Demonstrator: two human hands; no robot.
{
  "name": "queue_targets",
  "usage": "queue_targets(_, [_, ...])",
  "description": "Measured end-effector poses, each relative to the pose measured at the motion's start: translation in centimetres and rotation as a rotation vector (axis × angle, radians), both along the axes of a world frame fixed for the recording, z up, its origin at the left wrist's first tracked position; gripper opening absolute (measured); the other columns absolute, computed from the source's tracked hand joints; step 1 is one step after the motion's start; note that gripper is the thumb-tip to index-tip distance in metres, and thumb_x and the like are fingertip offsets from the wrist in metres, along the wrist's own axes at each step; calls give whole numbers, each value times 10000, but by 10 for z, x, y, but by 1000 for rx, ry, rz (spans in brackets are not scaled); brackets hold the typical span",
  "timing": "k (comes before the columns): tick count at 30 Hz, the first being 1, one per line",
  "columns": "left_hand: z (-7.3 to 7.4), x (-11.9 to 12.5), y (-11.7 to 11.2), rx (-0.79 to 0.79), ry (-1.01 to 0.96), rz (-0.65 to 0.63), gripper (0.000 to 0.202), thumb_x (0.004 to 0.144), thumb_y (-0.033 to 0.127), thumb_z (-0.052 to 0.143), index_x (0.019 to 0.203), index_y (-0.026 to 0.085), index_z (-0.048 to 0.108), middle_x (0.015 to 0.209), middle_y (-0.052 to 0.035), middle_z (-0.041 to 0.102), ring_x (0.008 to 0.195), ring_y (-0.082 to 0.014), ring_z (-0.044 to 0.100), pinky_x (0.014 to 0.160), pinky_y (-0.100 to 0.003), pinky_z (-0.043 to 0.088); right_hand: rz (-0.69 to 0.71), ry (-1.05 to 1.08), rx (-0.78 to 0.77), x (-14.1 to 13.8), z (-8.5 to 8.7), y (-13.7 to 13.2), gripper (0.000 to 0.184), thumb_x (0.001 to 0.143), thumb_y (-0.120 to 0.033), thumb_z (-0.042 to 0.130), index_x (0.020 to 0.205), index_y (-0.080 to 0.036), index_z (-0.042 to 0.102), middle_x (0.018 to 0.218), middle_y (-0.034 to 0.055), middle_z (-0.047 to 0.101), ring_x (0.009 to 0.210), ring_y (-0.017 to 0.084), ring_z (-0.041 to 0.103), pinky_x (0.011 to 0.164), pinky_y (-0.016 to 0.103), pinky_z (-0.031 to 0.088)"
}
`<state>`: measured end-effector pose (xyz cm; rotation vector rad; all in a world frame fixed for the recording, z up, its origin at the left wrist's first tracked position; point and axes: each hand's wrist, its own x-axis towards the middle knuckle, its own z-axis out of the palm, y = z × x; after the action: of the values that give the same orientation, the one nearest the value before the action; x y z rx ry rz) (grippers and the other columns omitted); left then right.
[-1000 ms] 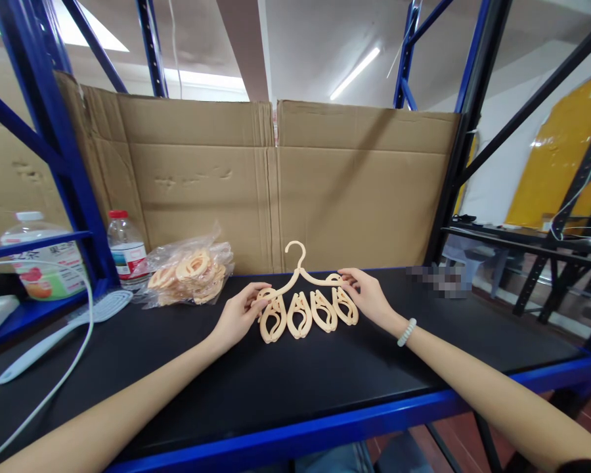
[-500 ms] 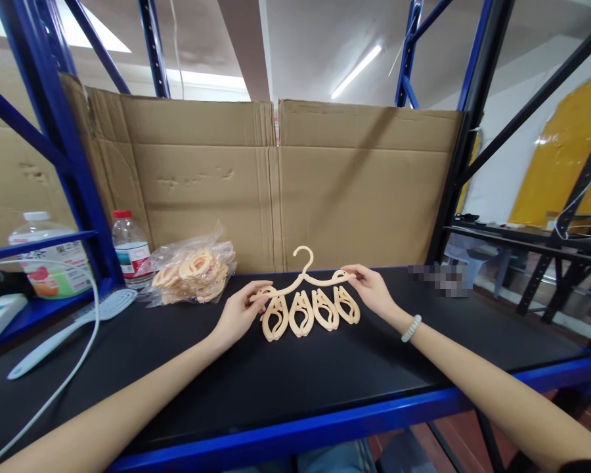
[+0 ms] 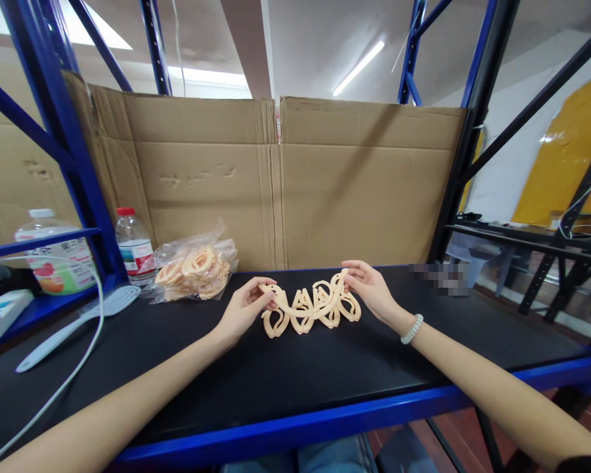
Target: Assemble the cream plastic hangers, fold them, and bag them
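A cream plastic folding clothes hanger [image 3: 295, 314] is held by its two ends between my hands. My left hand [image 3: 249, 303] pinches its left end between thumb and fingers. At the right end, the thumb and fingers of my right hand [image 3: 367, 286] are closed on the other arm. The hanger's middle dips lower than its ends. Below and behind it lie several folded hangers [image 3: 274, 326] of the same kind in a row on the black tabletop [image 3: 276, 387], partly covered by the held one. The held hanger's hook is hard to make out among them.
A clear plastic bag [image 3: 197, 269] of more folded hangers lies at back left. Near it are a red-capped bottle [image 3: 134, 246], a pale hairbrush [image 3: 79, 323] and a white cable [image 3: 86, 351]. Cardboard [image 3: 201, 184] walls the back; blue posts [image 3: 81, 177] frame the left side.
The held hanger has turned: its hook no longer stands up and its middle has dropped below the ends, in front of the row. My right hand has shifted slightly left.
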<state>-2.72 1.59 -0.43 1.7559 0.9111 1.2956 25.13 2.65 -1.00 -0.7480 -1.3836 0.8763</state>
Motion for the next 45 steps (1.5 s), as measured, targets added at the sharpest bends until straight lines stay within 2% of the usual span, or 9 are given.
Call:
queue_targets(4, [0, 3, -1, -29, -96, -14, 350, 735, 373, 648, 994, 156, 559, 794, -13, 599, 672, -138, 596, 683, -311, 519, 44, 118, -100, -2, 1, -2, 379, 659, -350, 753, 906, -178, 522, 735, 2, 629, 572, 93, 545, 567, 254, 483])
queue_targets(7, [1, 7, -4, -13, -134, -30, 342, 740, 343, 652, 1014, 162, 557, 765, 9, 569, 640, -115, 567, 634, -268, 498, 99, 114, -155, -8, 2, -7, 376, 668, -357, 755, 897, -175, 519, 667, -10, 619, 516, 81, 521, 503, 224, 450])
queue_targets(11, [7, 15, -14, 17, -124, -61, 341, 760, 321, 644, 1045, 163, 544, 713, 32, 541, 589, -88, 527, 600, -237, 482, 255, -35, -188, -22, 1, -19, 366, 763, -413, 673, 998, -172, 529, 670, 1, 628, 470, 76, 519, 431, 190, 403])
queue_targets(15, [8, 22, -21, 31, -82, -105, 371, 771, 329, 637, 1084, 160, 536, 737, 16, 552, 633, -100, 533, 580, -224, 476, 403, -218, -128, -35, -2, -31, 413, 835, -444, 584, 1139, -182, 486, 710, 10, 651, 465, 81, 534, 426, 191, 421])
queue_targets(18, [6, 25, -22, 34, -56, -126, 411, 768, 336, 640, 1122, 156, 534, 749, 6, 563, 671, -114, 547, 574, -219, 473, 452, -266, -95, -41, -4, -36, 413, 842, -452, 570, 1139, -176, 487, 720, 8, 649, 438, 66, 495, 406, 187, 402])
queue_targets(23, [5, 24, -23, 9, -91, -67, 503, 757, 326, 657, 1202, 149, 502, 759, -9, 621, 695, -139, 602, 646, -269, 513, 406, -271, -72, -45, -1, -42, 340, 837, -425, 584, 1041, -156, 547, 544, -58, 532, 381, 52, 405, 358, 176, 328])
queue_targets(29, [4, 24, -23, -62, -111, -153, 470, 721, 306, 717, 1130, 142, 555, 1009, -97, 688, 970, -219, 639, 865, -360, 513, 286, -263, -75, -44, 1, -44, 343, 812, -431, 604, 1011, -152, 582, 690, -1, 629, 407, 45, 440, 343, 159, 327])
queue_targets(37, [-4, 25, -24, 46, -21, -181, 386, 770, 300, 686, 1115, 164, 578, 1079, -90, 666, 932, -185, 626, 870, -343, 498, 233, -284, -65, -44, -1, -42, 349, 811, -441, 601, 1005, -151, 596, 704, 15, 657, 392, 47, 448, 332, 151, 341])
queue_targets(45, [-2, 28, -31, 23, 72, -215, 362, 808, 331, 640, 1127, 168, 578, 987, -69, 669, 853, -166, 623, 753, -290, 518, 327, -313, -37, -49, -9, -46, 320, 842, -407, 585, 1032, -160, 512, 698, -5, 635, 403, 47, 472, 344, 141, 377])
